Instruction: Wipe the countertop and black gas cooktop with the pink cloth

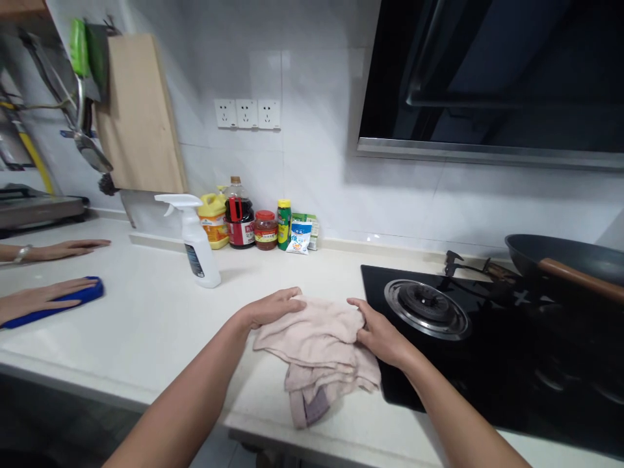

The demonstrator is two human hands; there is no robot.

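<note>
Bare left hand (273, 308) and right hand (383, 331) above the bench (146, 318)
Slim forearms (195, 390), smooth in outline and uncovered as far as they show, narrow toward the wrists (246, 320); the fingers (288, 305) are slender.

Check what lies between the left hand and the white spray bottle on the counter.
Only bare countertop shows between the left hand, at the pink cloth, and the white spray bottle, in the head view.
</note>
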